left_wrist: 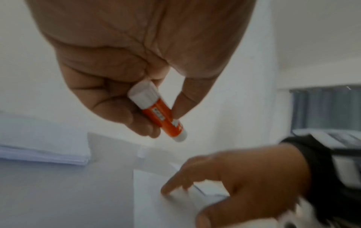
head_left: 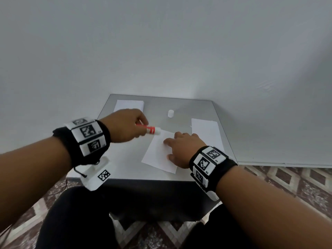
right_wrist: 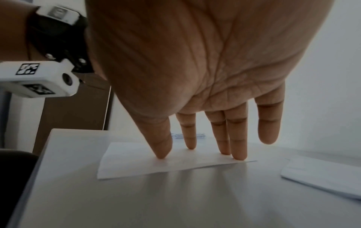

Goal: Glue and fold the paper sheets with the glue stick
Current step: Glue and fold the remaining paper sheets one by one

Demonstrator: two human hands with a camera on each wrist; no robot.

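We hold the uncapped glue stick (head_left: 150, 129) in our left hand (head_left: 124, 125), the grip pinching its orange barrel between thumb and fingers, its white tip just above the far corner of the paper sheet (head_left: 158, 155). Our right hand (head_left: 181, 150) lies spread, straight fingertips (right_wrist: 239, 156) pressing that sheet flat on the bench (head_left: 125, 159). The white cap (head_left: 171, 113) stands farther back, between two paper stacks (head_left: 129, 105) (head_left: 206, 133).

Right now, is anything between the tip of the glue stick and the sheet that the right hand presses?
Nothing visible. The uncapped orange-and-white glue stick in the left hand hangs over the far edge of the white paper sheet. The right hand presses beside it.
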